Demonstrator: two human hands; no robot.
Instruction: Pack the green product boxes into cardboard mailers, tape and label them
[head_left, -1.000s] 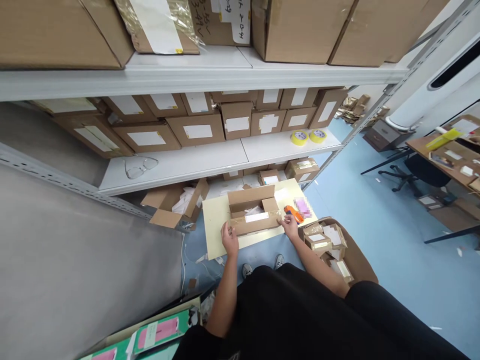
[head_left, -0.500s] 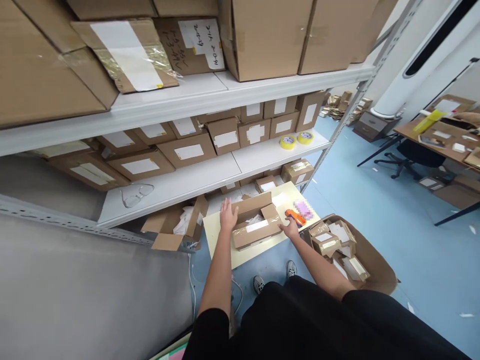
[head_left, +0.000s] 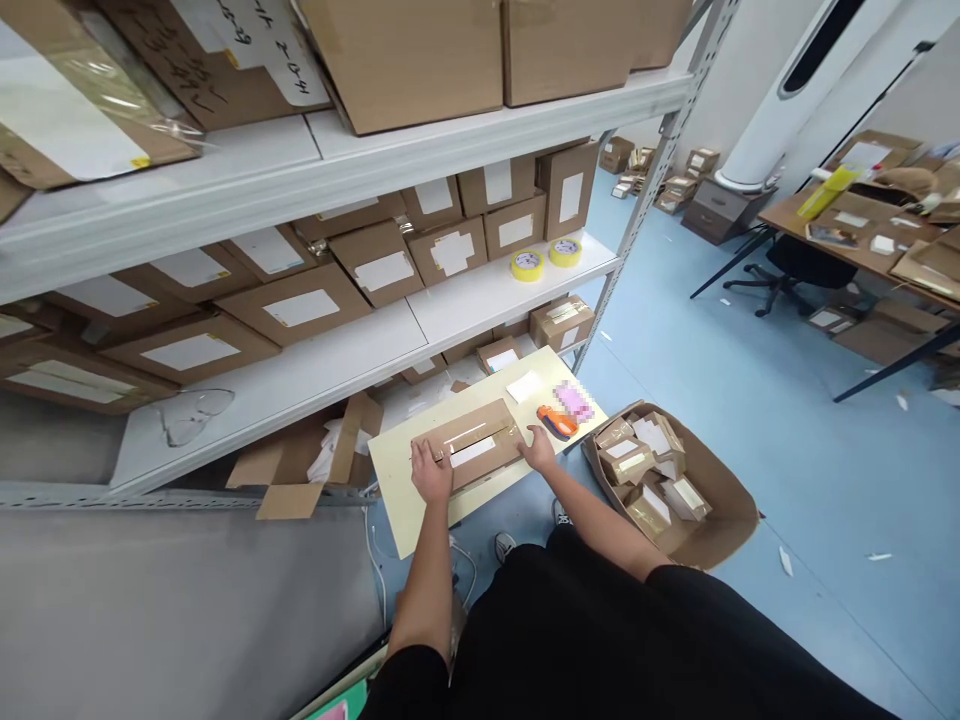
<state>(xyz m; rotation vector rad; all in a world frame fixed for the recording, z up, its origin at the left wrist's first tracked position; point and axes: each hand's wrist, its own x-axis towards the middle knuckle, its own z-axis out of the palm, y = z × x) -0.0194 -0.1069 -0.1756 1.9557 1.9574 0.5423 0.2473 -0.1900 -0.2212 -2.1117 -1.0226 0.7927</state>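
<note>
A long cardboard box (head_left: pixel 480 425) lies on the pale yellow tabletop (head_left: pixel 395 510), its top flaps folded down, with a white label and strips of shiny tape. My left hand (head_left: pixel 432 473) grips its left end, fingers over the top edge. At the opposite end, my right hand (head_left: pixel 538 452) holds the side with its thumb upward; its other fingers are partly hidden. Just beyond that hand lies an orange and dark tape dispenser (head_left: pixel 557 422), beside a blurred pink item (head_left: pixel 574 400). A white sheet of paper (head_left: pixel 523 387) rests behind the box.
Shelves (head_left: pixel 420 330) with several labelled boxes stand in front, carrying two yellow tape rolls (head_left: pixel 527 265). A large open carton (head_left: pixel 731 510) with small packed boxes sits on the floor at right. Another open box (head_left: pixel 289 465) is at left. A desk (head_left: pixel 795 215) stands farther right.
The box's raised flaps have been folded down, hiding its contents. My left hand has moved from the back flap onto the left end. The camera view has shifted right.
</note>
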